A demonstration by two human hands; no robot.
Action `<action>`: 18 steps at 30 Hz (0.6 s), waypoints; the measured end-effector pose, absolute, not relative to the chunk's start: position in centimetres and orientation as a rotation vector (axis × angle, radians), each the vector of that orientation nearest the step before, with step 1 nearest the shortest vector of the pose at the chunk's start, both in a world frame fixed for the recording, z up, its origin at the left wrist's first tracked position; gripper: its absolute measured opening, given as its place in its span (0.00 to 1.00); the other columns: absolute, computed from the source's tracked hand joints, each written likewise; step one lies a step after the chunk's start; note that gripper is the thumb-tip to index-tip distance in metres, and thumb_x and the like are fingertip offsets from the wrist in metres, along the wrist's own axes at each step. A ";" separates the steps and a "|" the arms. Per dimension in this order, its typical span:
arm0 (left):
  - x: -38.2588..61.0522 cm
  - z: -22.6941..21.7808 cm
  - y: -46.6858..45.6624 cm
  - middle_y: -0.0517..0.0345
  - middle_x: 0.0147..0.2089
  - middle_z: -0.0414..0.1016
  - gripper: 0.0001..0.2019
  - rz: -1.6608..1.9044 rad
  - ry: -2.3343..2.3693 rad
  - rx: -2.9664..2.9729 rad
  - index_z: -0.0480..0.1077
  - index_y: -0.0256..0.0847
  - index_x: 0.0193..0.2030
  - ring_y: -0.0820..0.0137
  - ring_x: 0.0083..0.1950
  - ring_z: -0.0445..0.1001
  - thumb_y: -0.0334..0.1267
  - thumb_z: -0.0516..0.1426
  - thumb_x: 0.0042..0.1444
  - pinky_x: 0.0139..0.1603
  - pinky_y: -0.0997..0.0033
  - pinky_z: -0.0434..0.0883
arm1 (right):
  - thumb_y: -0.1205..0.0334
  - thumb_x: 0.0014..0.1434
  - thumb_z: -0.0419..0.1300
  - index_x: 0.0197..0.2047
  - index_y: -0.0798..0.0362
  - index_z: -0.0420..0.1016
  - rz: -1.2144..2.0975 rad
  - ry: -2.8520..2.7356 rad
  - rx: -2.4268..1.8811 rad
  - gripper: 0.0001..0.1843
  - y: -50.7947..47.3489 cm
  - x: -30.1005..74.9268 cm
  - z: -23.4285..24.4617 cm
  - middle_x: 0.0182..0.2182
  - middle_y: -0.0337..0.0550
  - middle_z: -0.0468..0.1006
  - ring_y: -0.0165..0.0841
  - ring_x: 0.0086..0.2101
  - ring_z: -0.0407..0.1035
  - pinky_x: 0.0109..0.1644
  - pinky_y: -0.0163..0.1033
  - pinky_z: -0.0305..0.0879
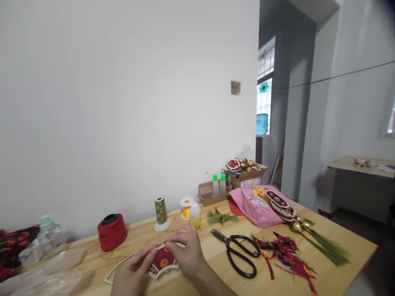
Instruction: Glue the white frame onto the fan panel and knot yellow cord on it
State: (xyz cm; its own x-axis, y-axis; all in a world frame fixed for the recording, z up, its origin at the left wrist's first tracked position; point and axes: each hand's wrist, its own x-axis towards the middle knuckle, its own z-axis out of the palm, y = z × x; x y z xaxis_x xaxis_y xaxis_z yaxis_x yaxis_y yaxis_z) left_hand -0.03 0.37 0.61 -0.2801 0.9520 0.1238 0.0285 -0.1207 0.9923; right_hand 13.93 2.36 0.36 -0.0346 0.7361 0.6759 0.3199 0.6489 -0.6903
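Wooden table point(138, 231), ornament point(161, 260) (ends hidden) in hands point(189, 251)

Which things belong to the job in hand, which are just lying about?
Job in hand:
- dark-red panel with cream openwork edging, held by left hand and right hand
- thin cream curved strip, likely
- black-handled metal scissors, likely
- red thread cone, perhaps

Apparently lying about:
- clear bottle with teal cap
- translucent blue water jug
- pink printed cloth

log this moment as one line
left hand: holding ornament; right hand: holding ornament; scissors: on table, right of hands; red spool: on table
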 end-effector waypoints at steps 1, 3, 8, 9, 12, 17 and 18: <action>0.1 0.7 0.3 0.56 0.29 0.78 0.14 1.522 1.379 1.132 0.75 0.39 0.23 0.60 0.36 0.73 0.39 0.64 0.24 0.37 0.70 0.71 | 0.64 0.43 0.61 0.25 0.49 0.76 0.429 -1.613 -0.884 0.03 2.4 13.9 0.3 0.21 0.36 0.75 0.30 0.29 0.65 0.41 0.37 0.54; 0.3 1.2 0.0 0.57 0.31 0.78 0.14 1.584 1.423 1.032 0.74 0.40 0.24 0.60 0.39 0.72 0.40 0.63 0.23 0.38 0.70 0.70 | 0.62 0.44 0.61 0.28 0.48 0.76 0.470 -1.560 -0.891 0.05 2.5 13.9 0.3 0.25 0.37 0.76 0.30 0.30 0.65 0.41 0.37 0.55; 0.5 2.6 -0.7 0.59 0.33 0.77 0.15 1.624 1.488 0.947 0.74 0.41 0.26 0.60 0.40 0.72 0.41 0.61 0.25 0.35 0.71 0.71 | 0.62 0.46 0.58 0.29 0.53 0.76 0.645 -1.422 -0.836 0.08 2.9 13.9 0.0 0.25 0.42 0.76 0.31 0.28 0.66 0.37 0.36 0.60; 0.5 2.7 -0.7 0.59 0.32 0.78 0.15 1.610 1.478 0.975 0.74 0.41 0.25 0.60 0.40 0.72 0.41 0.61 0.24 0.35 0.72 0.71 | 0.63 0.44 0.59 0.28 0.55 0.77 0.665 -1.397 -0.818 0.07 3.0 13.8 -0.1 0.24 0.43 0.76 0.31 0.27 0.66 0.36 0.36 0.61; 0.3 2.5 -0.4 0.58 0.30 0.78 0.14 1.547 1.459 1.058 0.75 0.41 0.23 0.59 0.39 0.72 0.41 0.62 0.22 0.35 0.70 0.72 | 0.64 0.41 0.60 0.25 0.56 0.76 0.703 -1.369 -0.788 0.06 3.1 13.7 -0.3 0.23 0.43 0.75 0.32 0.27 0.66 0.33 0.35 0.62; -0.1 1.4 0.3 0.59 0.33 0.78 0.13 1.494 1.454 1.106 0.75 0.43 0.24 0.59 0.42 0.71 0.40 0.62 0.24 0.44 0.64 0.68 | 0.63 0.42 0.59 0.25 0.56 0.76 0.775 -1.362 -0.820 0.07 3.0 13.5 -0.4 0.23 0.42 0.74 0.31 0.26 0.66 0.31 0.34 0.62; -0.1 1.3 0.3 0.59 0.33 0.78 0.13 1.498 1.446 1.115 0.75 0.43 0.24 0.59 0.43 0.71 0.40 0.62 0.25 0.45 0.64 0.67 | 0.62 0.42 0.59 0.23 0.56 0.76 0.758 -1.372 -0.828 0.07 2.9 13.5 -0.3 0.21 0.42 0.74 0.31 0.26 0.66 0.30 0.33 0.61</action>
State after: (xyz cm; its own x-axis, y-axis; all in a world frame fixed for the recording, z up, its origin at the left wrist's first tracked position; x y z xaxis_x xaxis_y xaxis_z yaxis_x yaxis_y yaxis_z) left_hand -0.08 0.32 1.30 -0.3296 0.9406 0.0814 0.0485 -0.0692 0.9964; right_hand 13.50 2.93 -0.30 0.0614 0.8527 0.5188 0.0150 0.5189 -0.8547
